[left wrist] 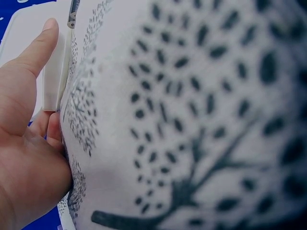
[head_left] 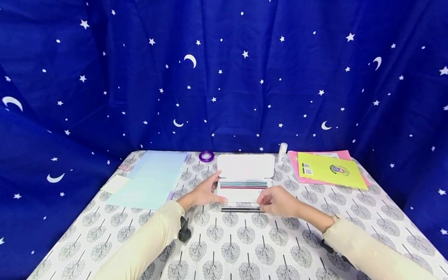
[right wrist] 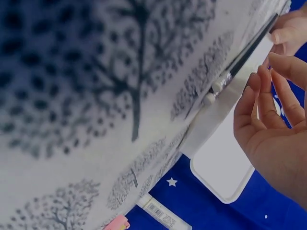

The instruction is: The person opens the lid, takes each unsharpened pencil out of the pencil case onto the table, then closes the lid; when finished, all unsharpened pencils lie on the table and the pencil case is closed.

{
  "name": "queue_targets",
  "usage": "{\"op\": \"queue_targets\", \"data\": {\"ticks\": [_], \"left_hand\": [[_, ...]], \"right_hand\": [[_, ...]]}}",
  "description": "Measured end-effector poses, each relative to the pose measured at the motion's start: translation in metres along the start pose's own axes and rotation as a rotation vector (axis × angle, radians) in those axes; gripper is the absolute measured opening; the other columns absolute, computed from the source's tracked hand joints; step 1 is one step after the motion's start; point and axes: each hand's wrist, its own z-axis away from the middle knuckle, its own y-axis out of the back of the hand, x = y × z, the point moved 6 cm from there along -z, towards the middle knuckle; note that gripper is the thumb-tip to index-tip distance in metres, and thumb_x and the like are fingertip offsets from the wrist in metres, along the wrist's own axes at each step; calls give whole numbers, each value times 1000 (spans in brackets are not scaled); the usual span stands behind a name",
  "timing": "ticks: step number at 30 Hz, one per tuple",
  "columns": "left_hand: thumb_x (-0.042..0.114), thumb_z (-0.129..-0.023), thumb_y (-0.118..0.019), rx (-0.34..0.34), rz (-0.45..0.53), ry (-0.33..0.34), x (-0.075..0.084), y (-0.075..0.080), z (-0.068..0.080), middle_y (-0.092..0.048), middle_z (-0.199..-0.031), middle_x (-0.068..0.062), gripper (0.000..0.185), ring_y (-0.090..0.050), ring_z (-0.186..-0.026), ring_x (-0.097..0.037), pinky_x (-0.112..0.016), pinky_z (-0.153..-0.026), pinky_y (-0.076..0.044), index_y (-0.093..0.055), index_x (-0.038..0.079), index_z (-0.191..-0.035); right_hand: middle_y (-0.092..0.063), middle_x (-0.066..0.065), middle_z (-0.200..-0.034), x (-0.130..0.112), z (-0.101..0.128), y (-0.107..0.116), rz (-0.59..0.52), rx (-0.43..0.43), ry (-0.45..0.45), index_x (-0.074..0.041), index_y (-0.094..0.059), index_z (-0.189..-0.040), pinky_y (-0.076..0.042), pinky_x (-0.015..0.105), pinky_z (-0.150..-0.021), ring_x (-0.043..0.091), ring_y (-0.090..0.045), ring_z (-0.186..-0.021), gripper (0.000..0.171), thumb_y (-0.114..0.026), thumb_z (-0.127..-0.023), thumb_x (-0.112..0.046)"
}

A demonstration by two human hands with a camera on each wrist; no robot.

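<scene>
**Pencils Being Taken From an Open Case**

Spanning the scene, the desk (head_left: 245, 249) is covered by a tree-print cloth, with a pale blue folder (head_left: 152, 179) at the left and a yellow booklet (head_left: 330, 170) on pink paper at the right. At the middle stands the white pencil case (head_left: 245, 175), its lid laid back and coloured pencils (head_left: 243, 185) still ranked inside. The case's left end is steadied by the left hand (head_left: 204, 192), fingers straight against it, nothing clasped. Just in front of the case, the dark pencils (head_left: 241, 209) are being pinched at their right end by the fingers of the right hand (head_left: 278, 201).

Emptying or sorting appears to be the step in hand; a clean lift, kept level, is judged necessary next. The dark pencils' long axis runs left to right, parallel to the case's front edge; which end bears the tip cannot be told.
</scene>
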Motion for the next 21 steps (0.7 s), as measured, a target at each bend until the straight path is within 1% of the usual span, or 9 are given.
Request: {"op": "queue_targets", "data": {"ticks": [3,7,15,18,21], "left_hand": [[43,-75,-84,0,-3,6,-1,-1,0,-34,-158,-5,114,-46,-134,-31,-54,-112,-36,-11,27,-160],[44,-74,-84,7,-9,8,-1,-1,0,-34,-159,-4,114,-46,-134,-30,-54,-111,-36,-11,28,-160],[43,-75,-85,2,-7,-1,-2,-2,-2,-35,-158,-7,114,-46,-134,-32,-53,-112,-36,-11,28,-160],[43,-75,-85,6,-8,0,-3,-2,-2,-34,-158,-6,114,-46,-134,-32,-53,-112,-37,-11,28,-160],[43,-75,-84,4,-8,-3,-2,-3,-2,-35,-158,-6,114,-46,-134,-32,-54,-112,-37,-11,27,-160]], "right_hand": [[-73,2,-87,2,-2,5,12,13,-21,-6,-73,-90,-56,31,-74,8,-66,-77,12,-76,-80,-1],[-72,1,-88,5,-8,12,18,26,-46,-5,-72,-92,-56,32,-76,9,-66,-78,12,-75,-81,-2],[-72,2,-86,17,-22,20,0,63,-101,-1,-71,-96,-57,28,-73,13,-66,-79,11,-73,-85,-1],[-72,2,-86,21,-28,23,33,79,-93,-1,-70,-97,-57,31,-76,14,-67,-81,13,-73,-84,-1],[-73,1,-85,24,-32,24,91,105,-85,-3,-71,-94,-58,38,-78,15,-68,-80,13,-74,-82,-1]]}}
